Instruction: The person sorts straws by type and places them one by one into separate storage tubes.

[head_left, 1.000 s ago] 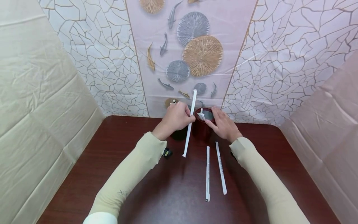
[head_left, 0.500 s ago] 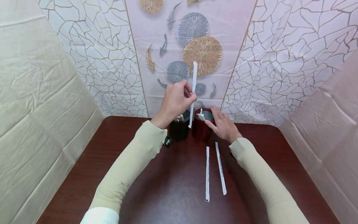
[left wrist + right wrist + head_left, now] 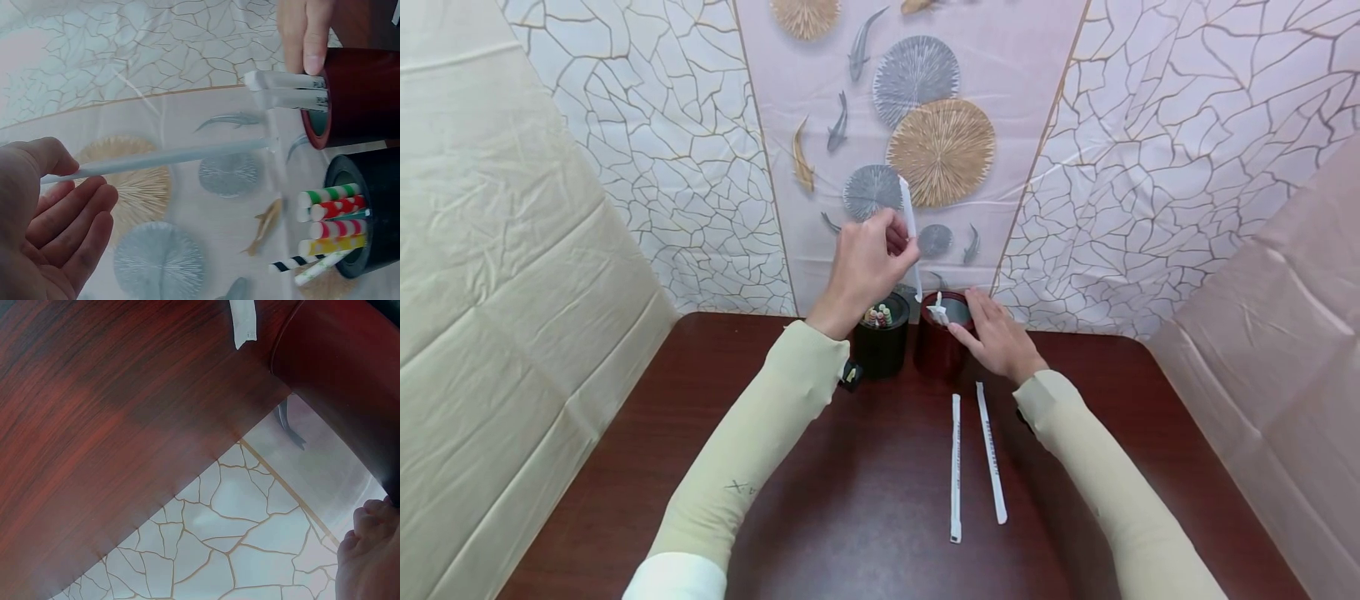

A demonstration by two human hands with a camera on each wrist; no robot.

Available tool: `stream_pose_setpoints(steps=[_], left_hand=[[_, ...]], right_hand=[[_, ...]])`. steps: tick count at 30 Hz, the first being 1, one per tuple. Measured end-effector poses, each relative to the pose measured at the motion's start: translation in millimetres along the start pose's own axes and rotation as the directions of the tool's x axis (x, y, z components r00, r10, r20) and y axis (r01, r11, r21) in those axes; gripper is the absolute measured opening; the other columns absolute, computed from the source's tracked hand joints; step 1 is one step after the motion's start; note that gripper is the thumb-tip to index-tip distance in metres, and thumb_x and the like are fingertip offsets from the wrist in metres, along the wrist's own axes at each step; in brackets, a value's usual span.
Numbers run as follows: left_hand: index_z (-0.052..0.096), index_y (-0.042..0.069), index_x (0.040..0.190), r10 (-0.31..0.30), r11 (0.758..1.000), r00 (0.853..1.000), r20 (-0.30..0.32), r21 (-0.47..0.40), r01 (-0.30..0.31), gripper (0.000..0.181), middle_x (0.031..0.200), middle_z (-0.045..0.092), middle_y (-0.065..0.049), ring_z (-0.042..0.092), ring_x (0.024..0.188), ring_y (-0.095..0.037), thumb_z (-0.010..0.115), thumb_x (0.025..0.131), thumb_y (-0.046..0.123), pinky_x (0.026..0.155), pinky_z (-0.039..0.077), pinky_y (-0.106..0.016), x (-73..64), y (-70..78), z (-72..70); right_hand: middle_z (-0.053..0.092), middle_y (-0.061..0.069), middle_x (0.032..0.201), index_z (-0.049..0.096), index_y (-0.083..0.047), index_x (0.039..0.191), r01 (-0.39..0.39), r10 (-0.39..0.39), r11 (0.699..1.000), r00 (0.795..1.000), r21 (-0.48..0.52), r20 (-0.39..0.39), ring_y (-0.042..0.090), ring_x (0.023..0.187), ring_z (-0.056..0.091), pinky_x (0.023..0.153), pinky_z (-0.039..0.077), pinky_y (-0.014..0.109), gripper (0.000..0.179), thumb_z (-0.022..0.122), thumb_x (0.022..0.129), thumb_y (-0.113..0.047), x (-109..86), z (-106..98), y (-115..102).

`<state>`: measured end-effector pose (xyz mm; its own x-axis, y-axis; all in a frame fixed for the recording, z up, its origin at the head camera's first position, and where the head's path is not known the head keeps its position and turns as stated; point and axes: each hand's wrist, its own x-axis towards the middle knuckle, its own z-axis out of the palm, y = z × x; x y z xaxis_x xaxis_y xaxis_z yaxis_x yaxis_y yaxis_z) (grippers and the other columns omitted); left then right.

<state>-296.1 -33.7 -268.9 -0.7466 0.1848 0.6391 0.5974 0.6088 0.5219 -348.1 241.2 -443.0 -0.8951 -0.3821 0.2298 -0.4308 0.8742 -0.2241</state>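
My left hand (image 3: 876, 254) pinches a white paper-wrapped straw (image 3: 907, 204) between thumb and fingers, raised above the cups. In the left wrist view the straw (image 3: 175, 155) points at the mouth of a dark red cup (image 3: 362, 100). White wrapped straws (image 3: 290, 90) stick out of that cup. My right hand (image 3: 997, 333) rests against the right side of the red cup (image 3: 938, 354), its fingers nearly straight at the rim. Next to it stands a black cup (image 3: 880, 354) with several colourful patterned straws (image 3: 337, 228) in it.
Two more wrapped straws, a left one (image 3: 956, 467) and a right one (image 3: 991, 454), lie on the dark red wooden table (image 3: 820, 517) in front of the cups. A patterned cloth backdrop (image 3: 940, 250) hangs close behind the table's back edge.
My left hand has risen from the black cup with the wrapped straw, which now tilts its lower end toward the red cup. My right hand has stayed at the red cup.
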Motion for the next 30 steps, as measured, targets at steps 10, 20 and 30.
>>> stream_pose_setpoints(steps=[10, 20, 30], left_hand=[[0.073, 0.007, 0.098, -0.052, 0.999, 0.995, 0.084, 0.017, 0.051, 0.007, 0.096, 0.082, -0.006, 0.079, 0.09, -0.016, 0.073, 0.095, 0.014, 0.084, 0.062, -0.031, -5.4, -14.4, 24.9], [0.074, 0.007, 0.1, -0.07, 0.996, 0.991, 0.118, 0.057, 0.063, 0.009, 0.096, 0.082, -0.005, 0.078, 0.089, -0.016, 0.073, 0.097, 0.015, 0.082, 0.062, -0.03, -9.4, -19.5, 45.8], [0.073, 0.01, 0.097, -0.079, 0.993, 0.988, 0.135, 0.096, 0.066, 0.009, 0.096, 0.082, -0.002, 0.078, 0.091, -0.015, 0.075, 0.096, 0.018, 0.085, 0.061, -0.033, -11.0, -27.6, 60.7]], right_hand=[[0.022, 0.023, 0.175, 0.018, 0.002, 0.168, -0.008, 0.008, 1.0, 1.0, 0.006, -0.004, 0.038, 0.163, 0.022, 0.133, 0.02, 0.054, 0.088, 0.038, 0.11, -0.061, -2.7, -1, 1], [0.024, 0.024, 0.174, 0.02, 0.003, 0.167, 0.005, -0.005, 1.0, 1.0, 0.007, -0.022, 0.039, 0.163, 0.024, 0.132, 0.021, 0.055, 0.087, 0.038, 0.11, -0.06, -0.8, 0, 2], [0.026, 0.023, 0.173, 0.021, 0.002, 0.167, 0.006, -0.006, 1.0, 1.0, 0.016, -0.03, 0.038, 0.162, 0.026, 0.132, 0.022, 0.055, 0.085, 0.04, 0.11, -0.059, -0.2, 1, 0]])
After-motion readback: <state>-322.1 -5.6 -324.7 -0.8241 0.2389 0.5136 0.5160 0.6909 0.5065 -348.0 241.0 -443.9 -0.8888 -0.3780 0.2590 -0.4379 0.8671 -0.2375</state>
